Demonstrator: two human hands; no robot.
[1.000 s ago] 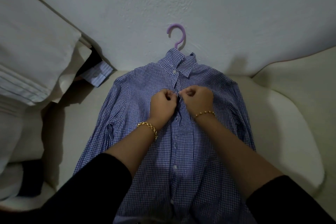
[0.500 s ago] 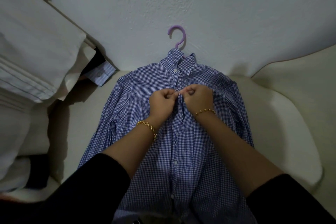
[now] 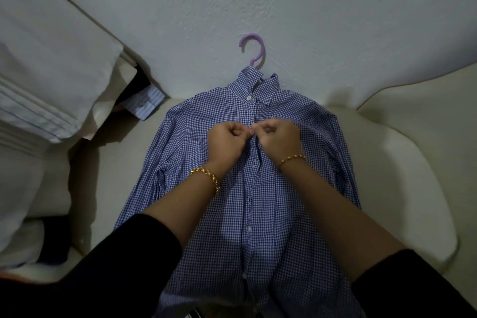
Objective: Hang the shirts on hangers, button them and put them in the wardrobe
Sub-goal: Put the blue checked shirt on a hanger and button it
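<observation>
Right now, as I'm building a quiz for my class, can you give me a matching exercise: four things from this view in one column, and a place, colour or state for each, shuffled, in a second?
Things
1. hanger hook
2. checked shirt
3. bracelet on the left wrist
4. striped cuff

Descriptions
A. gold chain
B. peeking out below the pale fabric pile
C. purple
D. pinched at the front opening by the left hand and the right hand

Pairs: 1-C, 2-D, 3-A, 4-B.
</observation>
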